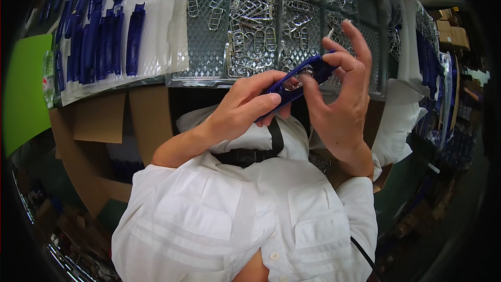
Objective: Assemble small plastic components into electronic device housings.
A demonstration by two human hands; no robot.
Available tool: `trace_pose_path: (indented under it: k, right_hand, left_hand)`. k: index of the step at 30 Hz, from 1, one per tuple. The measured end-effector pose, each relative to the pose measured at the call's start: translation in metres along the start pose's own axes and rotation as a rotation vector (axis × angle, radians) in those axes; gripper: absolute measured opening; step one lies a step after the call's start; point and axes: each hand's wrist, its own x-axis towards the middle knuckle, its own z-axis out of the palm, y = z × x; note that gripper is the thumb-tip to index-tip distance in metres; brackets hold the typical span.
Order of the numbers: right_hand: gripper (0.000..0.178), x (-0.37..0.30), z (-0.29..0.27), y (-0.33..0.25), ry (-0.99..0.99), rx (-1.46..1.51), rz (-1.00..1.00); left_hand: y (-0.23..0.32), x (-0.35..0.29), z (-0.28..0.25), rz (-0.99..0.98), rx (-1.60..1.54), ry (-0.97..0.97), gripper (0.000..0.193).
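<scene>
In front of my chest a long, narrow blue plastic part [286, 86] is held at a slant, its right end higher. My left hand [237, 105] grips its lower left end, thumb on top and fingers curled beneath. With thumb and index finger, my right hand [343, 86] pinches the upper right portion, the other fingers raised. The right thumb touches a shiny metal wire piece [293, 84] lying in the part's hollow; its exact shape is partly hidden. Beyond my hands is a clear compartmented tray [204, 47], holding many loose metal wire clips [253, 34].
A white sheet-lined tray [154, 21] at the far left carries several similar blue parts [107, 42]. An open cardboard box [96, 122] stands below it at left. A green panel [26, 94] rises at the left edge. White plastic wrapping [396, 125] hangs at right.
</scene>
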Motion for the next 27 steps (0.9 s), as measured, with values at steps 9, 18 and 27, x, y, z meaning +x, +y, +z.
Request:
trace_pose_path:
  k: [9, 18, 27]
  right_hand:
    - [0.049, -0.007, -0.005, 0.017, -0.113, 0.444, 0.437]
    - [0.035, -0.014, 0.001, 0.017, -0.118, 0.511, 0.485]
    - [0.031, -0.025, 0.007, 0.010, -0.055, 0.205, 0.343]
  left_hand:
    - [-0.008, 0.005, 0.008, 0.075, 0.126, 0.086, 0.033]
    - [-0.009, 0.015, 0.014, 0.199, 0.474, 0.205, 0.018]
    - [-0.010, 0.016, 0.010, 0.097, 0.625, 0.225, 0.017]
